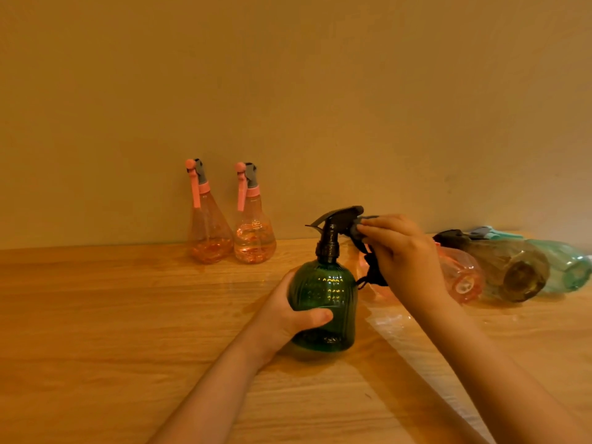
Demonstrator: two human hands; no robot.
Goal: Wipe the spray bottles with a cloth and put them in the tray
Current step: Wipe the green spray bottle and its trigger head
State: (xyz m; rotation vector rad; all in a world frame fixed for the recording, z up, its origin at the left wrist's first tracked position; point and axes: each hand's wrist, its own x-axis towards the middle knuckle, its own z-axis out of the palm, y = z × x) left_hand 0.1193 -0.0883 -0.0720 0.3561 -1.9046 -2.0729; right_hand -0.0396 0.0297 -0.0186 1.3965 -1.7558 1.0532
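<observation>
So the right hand [405, 257] pinches a dark cloth [371, 267] against the trigger head of the green spray bottle [323, 302], while the left hand [290, 310] grips its body upright on the wooden table [112, 315]. Two pink bottles [232, 225] stand far left by the wall, and three more bottles [512, 267] lie on their sides to the right.

Dark green ribbed bottle [323, 302] with black sprayer head [336, 221]. Dark grey cloth [368, 251]. Two clear pink bottles [211, 225] [254, 229] with pink triggers and grey tops. Lying ones: clear pink [461, 277], brownish-olive with black head [509, 267], teal [567, 264]. Light wood-grain table [112, 315], plain beige wall [288, 91].
</observation>
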